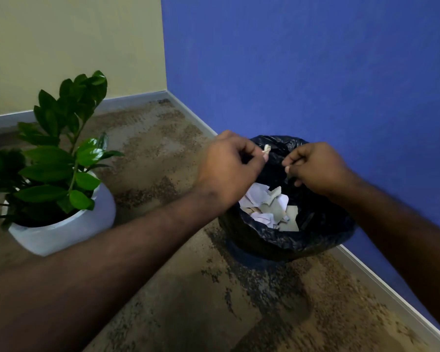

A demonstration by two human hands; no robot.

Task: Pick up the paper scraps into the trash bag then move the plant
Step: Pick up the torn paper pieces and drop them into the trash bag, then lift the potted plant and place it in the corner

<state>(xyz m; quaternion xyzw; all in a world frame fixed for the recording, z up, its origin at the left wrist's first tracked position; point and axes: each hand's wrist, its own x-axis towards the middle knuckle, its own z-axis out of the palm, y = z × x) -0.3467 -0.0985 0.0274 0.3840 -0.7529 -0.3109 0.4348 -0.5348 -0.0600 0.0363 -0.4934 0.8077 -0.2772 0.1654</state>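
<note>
Pinching a scrap, left hand hovers over trash bag; right hand grips its rim

Floor corner, as we find it: trash bag at our 1 o'clock against the wall, paper scraps inside it. Plant in its pot at 10 o'clock, well apart from the bag. Both hands, left hand and right hand, over the bag's mouth.

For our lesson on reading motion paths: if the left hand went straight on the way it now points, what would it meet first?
Probably the far rim of the trash bag: the left hand, pinching a paper scrap, points forward and right over it. Depth is unclear; the blue wall lies beyond.
</note>
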